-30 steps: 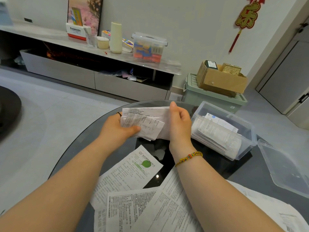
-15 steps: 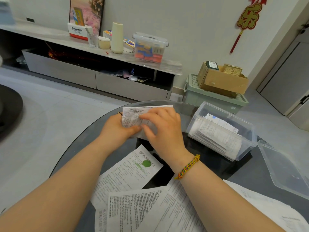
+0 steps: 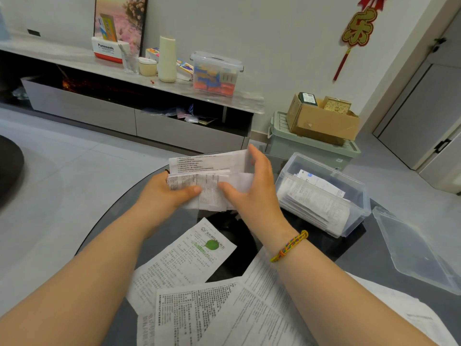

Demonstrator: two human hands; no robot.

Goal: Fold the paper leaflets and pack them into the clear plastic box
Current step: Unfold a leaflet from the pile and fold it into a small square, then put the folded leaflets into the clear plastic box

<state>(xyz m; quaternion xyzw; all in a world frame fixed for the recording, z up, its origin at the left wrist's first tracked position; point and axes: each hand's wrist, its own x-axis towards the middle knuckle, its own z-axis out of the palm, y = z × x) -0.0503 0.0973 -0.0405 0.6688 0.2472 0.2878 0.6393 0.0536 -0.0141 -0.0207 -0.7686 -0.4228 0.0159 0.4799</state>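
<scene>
1. Held above the dark glass counter (image 3: 349,260) — a partly folded leaflet (image 3: 212,181), thin printed paper, pinched between both hands just left of the clear plastic box (image 3: 359,196).
2. Left hand (image 3: 162,198): grip clamped on the leaflet's left end, thumb on top, fingers hidden behind the sheet.
3. Right hand (image 3: 252,193): grip closed on the right end, thumb pressing the front panel, fingers curled round the far edge.
4. Judged by look: very light, limp, easily creased or torn — no strength needed, only a light pinch. Likely to spring open along the folds unless pressed flat.
5. Best hold: at the folded edges, thumb over the crease, both ends supported so the middle does not sag.
6. Box open, lid (image 3: 419,253) lying apart to its right; folded leaflets (image 3: 316,203) already stacked inside, standing tilted on edge. Room left at the far side, it seems.
7. More unfolded leaflets (image 3: 184,260) lying flat and overlapping on the counter, nearer the body — smooth paper on glass, probably easiest lifted by a corner.
</scene>
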